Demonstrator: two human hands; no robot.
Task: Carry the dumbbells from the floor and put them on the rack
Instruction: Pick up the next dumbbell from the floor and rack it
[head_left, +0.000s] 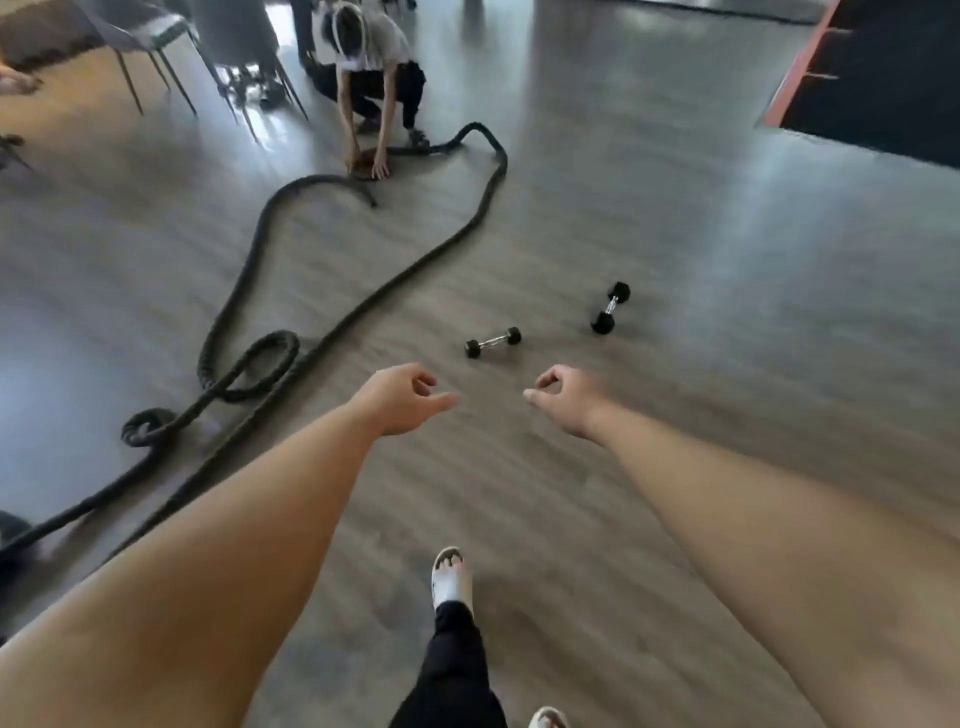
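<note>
Two black dumbbells with chrome handles lie on the grey wood floor ahead of me. The smaller dumbbell (492, 342) lies nearly crosswise, just beyond my hands. A larger dumbbell (611, 307) rests farther right, angled away from me. My left hand (402, 397) reaches forward with fingers loosely curled and holds nothing. My right hand (563, 397) is stretched out the same way, empty, fingers curled with thumb apart. Both hands hover short of the dumbbells. No rack is in view.
A long thick black rope (260, 343) snakes across the floor on the left. A crouching person (371, 78) handles its far end. Chairs (156, 36) stand at the back left. A dark mat with an orange edge (883, 78) lies at the back right. My sandalled foot (451, 574) steps forward.
</note>
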